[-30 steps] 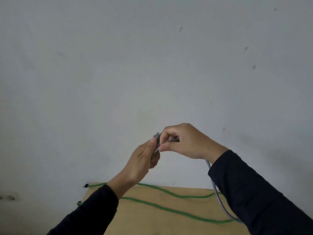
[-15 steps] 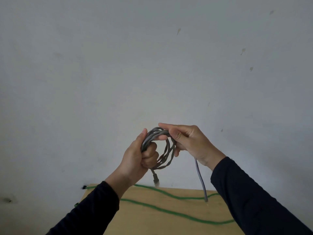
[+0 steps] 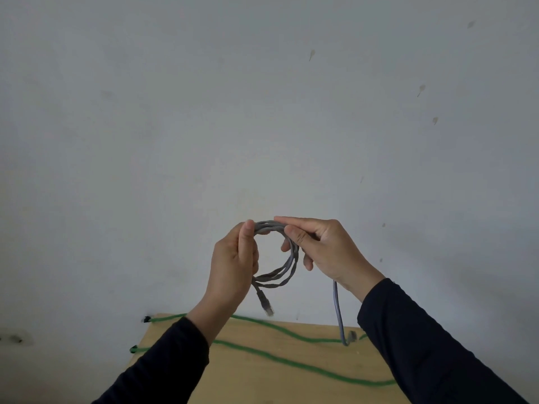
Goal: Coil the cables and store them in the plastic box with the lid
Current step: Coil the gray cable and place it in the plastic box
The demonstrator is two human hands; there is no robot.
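Both hands' fingers [image 3: 294, 233] pinch grey cable coil [image 3: 280, 258] top, above table [image 3: 291, 374].

Left hand [image 3: 234, 259]: raised, thumb up, fingers curled, gripping left side of grey cable coil [image 3: 284, 269] | Right hand [image 3: 322, 247]: raised, near left hand, pinching coil top, index finger extended | Both forearms: dark sleeves.
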